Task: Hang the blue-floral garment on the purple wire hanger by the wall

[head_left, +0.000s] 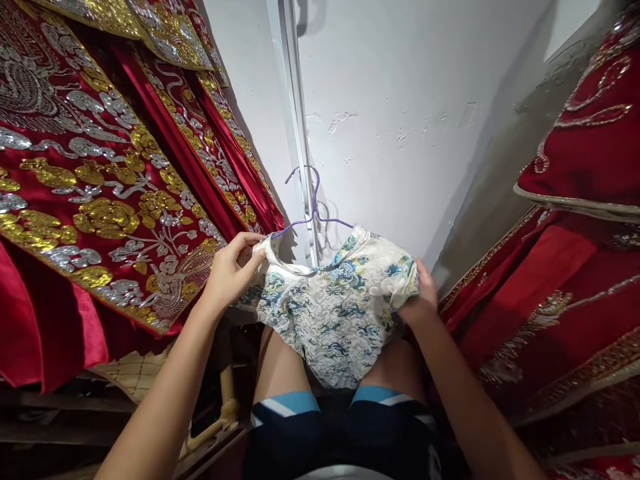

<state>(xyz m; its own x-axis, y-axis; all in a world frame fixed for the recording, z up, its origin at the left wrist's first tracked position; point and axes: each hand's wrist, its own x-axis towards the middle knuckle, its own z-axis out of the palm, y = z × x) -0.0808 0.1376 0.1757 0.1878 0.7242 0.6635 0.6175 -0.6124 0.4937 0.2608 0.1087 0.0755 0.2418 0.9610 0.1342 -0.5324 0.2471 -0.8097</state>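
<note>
A short-sleeved top [335,307] with a blue and yellow floral pattern on white hangs over a purple wire hanger [316,200], in front of my thighs. The hanger's hook points up and left, and its arms run into the neckline. My left hand [239,267] pinches the shoulder at the left, thumb in front, where the hanger arm enters the cloth. At the right, my right hand [421,293] grips the sleeve edge, its fingers partly behind the fabric. The hanger's lower part is hidden inside the top.
Red garments with gold and silver sequins [107,217] hang close on the left. More red embroidered clothing [590,153] hangs on the right. Ahead stands a white wall [400,80] with a narrow metal strip [295,87]. Wooden furniture [227,387] is at the lower left.
</note>
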